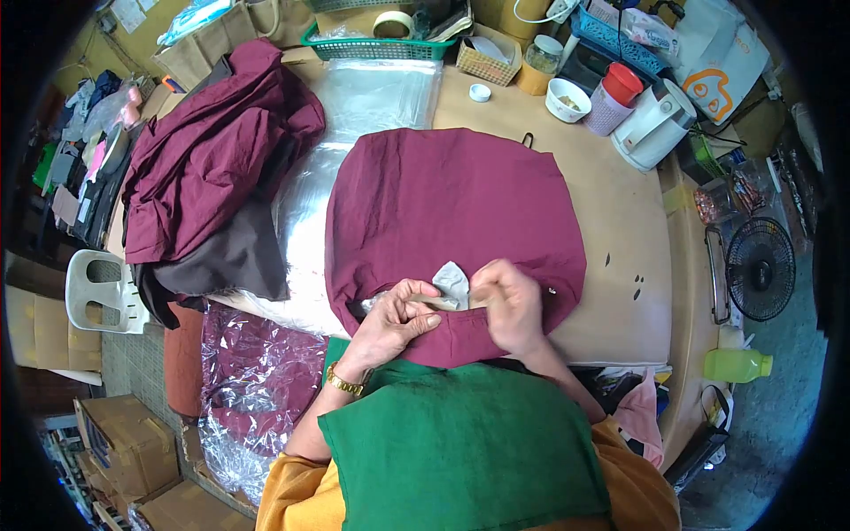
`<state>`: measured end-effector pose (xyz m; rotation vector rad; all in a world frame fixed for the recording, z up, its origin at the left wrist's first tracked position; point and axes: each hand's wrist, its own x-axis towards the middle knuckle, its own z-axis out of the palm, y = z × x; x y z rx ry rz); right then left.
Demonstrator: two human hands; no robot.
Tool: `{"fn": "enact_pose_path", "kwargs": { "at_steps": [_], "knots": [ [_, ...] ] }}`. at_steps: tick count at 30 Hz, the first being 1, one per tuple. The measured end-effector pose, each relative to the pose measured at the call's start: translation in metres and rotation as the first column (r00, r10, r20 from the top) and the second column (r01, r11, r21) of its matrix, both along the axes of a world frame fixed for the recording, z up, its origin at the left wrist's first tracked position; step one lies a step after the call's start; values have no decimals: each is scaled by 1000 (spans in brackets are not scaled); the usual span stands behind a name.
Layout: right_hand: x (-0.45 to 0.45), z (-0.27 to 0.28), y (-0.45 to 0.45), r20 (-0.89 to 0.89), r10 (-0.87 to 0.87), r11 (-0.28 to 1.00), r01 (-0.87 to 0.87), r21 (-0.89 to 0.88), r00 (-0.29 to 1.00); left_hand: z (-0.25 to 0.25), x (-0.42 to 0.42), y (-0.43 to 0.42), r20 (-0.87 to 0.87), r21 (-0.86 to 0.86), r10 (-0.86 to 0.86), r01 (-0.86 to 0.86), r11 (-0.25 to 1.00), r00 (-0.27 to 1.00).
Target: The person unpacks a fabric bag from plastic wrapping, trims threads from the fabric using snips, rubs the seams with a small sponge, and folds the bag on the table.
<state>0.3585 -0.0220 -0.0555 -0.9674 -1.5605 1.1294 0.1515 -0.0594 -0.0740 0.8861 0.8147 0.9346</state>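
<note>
A maroon fabric piece (456, 199), bag-like with rounded corners, lies on the table before me. At its near edge a small pale grey cloth flap (452, 281) sticks up. My left hand (390, 323), with a gold watch at the wrist, pinches the pale cloth between thumb and fingers. Just to the right, my right hand (512, 310) is curled closed beside the flap, slightly blurred; what its fingers hold is hidden. A dark loop (528, 140) shows at the maroon piece's far edge.
Maroon and dark garments (212, 168) are heaped at left, beside clear plastic sheets (376, 93). A green basket (381, 46), white bowl (567, 100) and electric kettle (653, 124) line the back. A black fan (760, 268) stands right; cardboard boxes (133, 447) lie lower left.
</note>
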Motion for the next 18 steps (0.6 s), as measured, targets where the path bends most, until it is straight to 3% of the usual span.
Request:
{"fn": "enact_pose_path", "kwargs": {
  "at_steps": [4,6,8,9,10,12,14,16,18],
  "knots": [
    [20,29,17,-440,-14,999,-10,-52,898,7,3,2,-16,-30,-40,39,999,999],
    [28,35,20,-482,79,995,-101,-19,873,5,3,2,-14,-15,-44,44,999,999],
    [31,40,17,-254,247,921,-308,-239,935,6,4,1,-3,-19,-22,22,1000,1000],
    [17,43,13,110,209,963,-185,-195,972,7,4,0,7,-26,8,-8,1000,1000],
    [4,39,11,206,194,981,-189,-42,959,7,4,0,6,-23,9,-9,1000,1000],
    [1,31,7,391,283,956,-291,-40,876,6,4,-1,-6,-12,38,-38,999,999],
    [0,9,6,311,329,942,-333,-42,891,7,6,-2,-20,-16,46,-47,999,999],
    [-5,11,5,504,131,894,-321,313,854,6,6,-2,-35,-19,53,-53,998,998],
    [-10,14,3,481,88,877,-297,378,872,3,5,-1,21,-43,56,-56,998,998]
  ]
}}
